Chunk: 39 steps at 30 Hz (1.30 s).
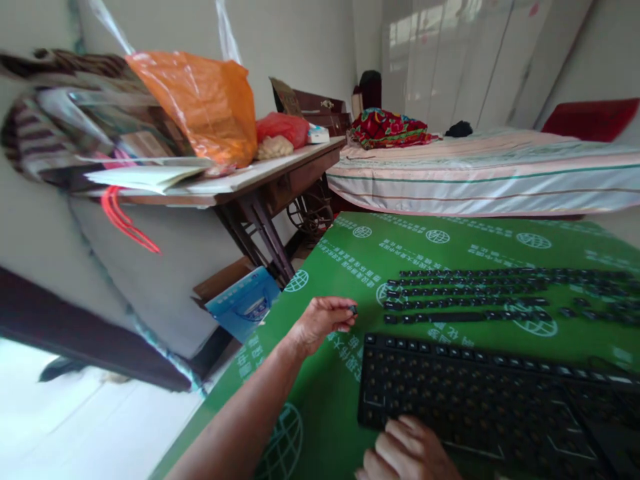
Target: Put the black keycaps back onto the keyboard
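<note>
Between the thumb and fingers of my left hand (327,320) is a small black keycap (354,310), held above the green board. A black keyboard (450,380) lies in front of me at the right. Most of it has bare sockets, while its far row still carries keycaps. Just beyond it, loose black keycaps (465,317) are laid out in several rows, a long space bar among them. My right hand (405,450) is closed, its fingers curled at the keyboard's near edge. Whatever those fingers may hold is hidden.
The green printed board (320,260) bears all of this. Left of it stands a table (295,177) with an orange bag (200,100) and papers. A blue bag (245,303) sits beside the board's left edge. Beyond the far edge is a bed (475,167).
</note>
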### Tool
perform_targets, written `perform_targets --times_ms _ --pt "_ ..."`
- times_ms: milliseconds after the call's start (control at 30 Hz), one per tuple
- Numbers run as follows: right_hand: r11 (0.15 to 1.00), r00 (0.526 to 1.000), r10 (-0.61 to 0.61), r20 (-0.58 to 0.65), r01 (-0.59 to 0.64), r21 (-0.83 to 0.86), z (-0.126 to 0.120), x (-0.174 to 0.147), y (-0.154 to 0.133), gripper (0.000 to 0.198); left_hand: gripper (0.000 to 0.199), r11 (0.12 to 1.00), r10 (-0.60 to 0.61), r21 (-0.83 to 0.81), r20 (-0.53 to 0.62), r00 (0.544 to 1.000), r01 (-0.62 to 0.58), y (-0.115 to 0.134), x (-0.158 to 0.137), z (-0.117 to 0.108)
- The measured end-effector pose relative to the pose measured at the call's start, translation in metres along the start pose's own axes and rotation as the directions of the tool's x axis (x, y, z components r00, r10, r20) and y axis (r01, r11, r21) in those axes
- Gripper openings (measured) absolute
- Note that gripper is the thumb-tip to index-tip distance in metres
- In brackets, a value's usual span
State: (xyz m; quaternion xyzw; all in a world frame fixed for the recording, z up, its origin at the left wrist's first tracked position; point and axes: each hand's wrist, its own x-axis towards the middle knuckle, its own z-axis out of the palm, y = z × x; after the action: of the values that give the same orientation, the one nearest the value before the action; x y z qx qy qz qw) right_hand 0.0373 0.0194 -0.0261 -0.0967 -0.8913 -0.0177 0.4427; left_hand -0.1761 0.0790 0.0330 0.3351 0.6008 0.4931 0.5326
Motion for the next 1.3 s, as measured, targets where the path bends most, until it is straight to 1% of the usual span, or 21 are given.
perform_targets --times_ms 33,100,233,333,467,633,733,833,967,1067,1133,1200,1300 --pt "1.000 1.000 0.000 0.000 0.000 -0.004 -0.002 0.002 -0.001 0.033 0.035 1.000 -0.009 -0.030 0.002 1.000 0.009 -0.004 -0.010 0.000" --pt "1.000 0.999 0.012 0.046 -0.012 0.012 -0.008 0.006 -0.002 0.030 0.037 0.996 -0.020 -0.083 0.009 1.000 0.021 -0.009 -0.027 -0.001" --pt "0.998 0.989 0.016 0.148 -0.024 0.051 -0.019 0.007 -0.004 0.025 0.041 0.987 -0.023 -0.160 0.034 0.999 0.028 -0.016 -0.045 -0.002" --pt "0.997 0.982 0.024 0.188 -0.037 0.069 -0.020 0.006 -0.004 0.025 0.041 0.981 -0.017 -0.191 0.058 0.998 0.028 -0.019 -0.050 -0.002" --pt "0.994 0.976 0.059 0.208 -0.077 0.082 -0.021 0.005 -0.005 0.027 0.039 0.979 -0.013 -0.200 0.102 0.995 0.034 -0.023 -0.051 0.002" --pt "0.988 0.966 0.078 0.245 -0.108 0.113 -0.025 0.006 -0.006 0.028 0.034 0.984 0.022 -0.177 0.219 0.976 0.018 -0.025 -0.054 0.010" --pt "0.960 0.958 0.160 0.237 -0.207 0.189 -0.030 0.010 -0.004 0.025 0.030 0.981 0.033 -0.194 0.257 0.966 0.018 -0.024 -0.057 0.014" --pt "0.911 0.940 0.276 0.198 -0.322 0.256 -0.036 0.018 0.003 0.013 0.029 0.978 0.034 -0.208 0.282 0.959 0.026 -0.023 -0.060 0.017" --pt "0.882 0.902 0.412 0.127 -0.430 0.193 -0.039 0.032 0.014 0.013 0.029 0.973 0.048 -0.229 0.318 0.947 0.028 -0.023 -0.063 0.020" --pt "0.870 0.883 0.446 0.144 -0.466 0.162 -0.035 0.043 0.019 0.015 0.029 0.969 0.059 -0.245 0.334 0.941 0.027 -0.022 -0.065 0.022" --pt "0.861 0.876 0.461 0.145 -0.481 0.166 -0.031 0.049 0.020 0.016 0.029 0.964 0.070 -0.267 0.322 0.944 0.019 -0.022 -0.066 0.021" --pt "0.844 0.865 0.483 0.132 -0.501 0.191 -0.027 0.052 0.018 0.015 0.030 0.957 0.085 -0.289 0.306 0.948 0.008 -0.021 -0.067 0.020" --pt "0.796 0.838 0.528 0.135 -0.544 0.266 -0.022 0.050 0.016 0.017 0.030 0.952 0.090 -0.306 0.306 0.948 0.009 -0.020 -0.067 0.018"
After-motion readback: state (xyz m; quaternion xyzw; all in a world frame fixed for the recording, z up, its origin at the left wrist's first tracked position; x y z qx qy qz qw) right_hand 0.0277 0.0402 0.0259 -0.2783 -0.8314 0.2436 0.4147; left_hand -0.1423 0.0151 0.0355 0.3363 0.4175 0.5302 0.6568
